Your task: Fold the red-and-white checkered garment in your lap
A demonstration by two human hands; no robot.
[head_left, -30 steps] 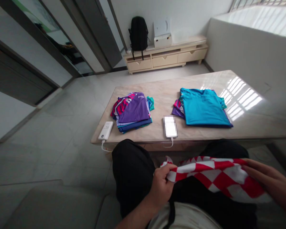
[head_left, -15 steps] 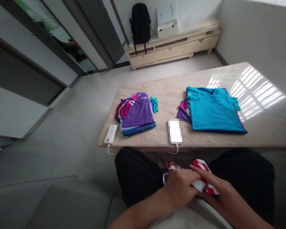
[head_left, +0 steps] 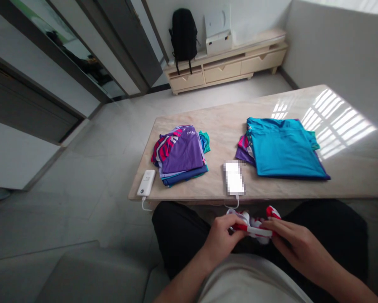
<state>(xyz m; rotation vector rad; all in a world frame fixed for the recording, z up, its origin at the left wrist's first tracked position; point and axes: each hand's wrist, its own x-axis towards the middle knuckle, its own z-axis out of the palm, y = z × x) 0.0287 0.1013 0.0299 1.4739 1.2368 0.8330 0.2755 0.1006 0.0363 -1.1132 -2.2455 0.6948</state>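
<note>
Both hands pinch a bunched red-and-white checkered shirt [head_left: 254,224] over the person's lap, just in front of the marble table's [head_left: 214,126] near edge. The left hand [head_left: 222,237] closes its fingers on the shirt's left end, the right hand [head_left: 294,246] on its right. On the table lie a purple-topped clothes stack [head_left: 181,153], a teal-topped stack [head_left: 281,147], a phone [head_left: 233,178] and a white power bank [head_left: 146,183].
</note>
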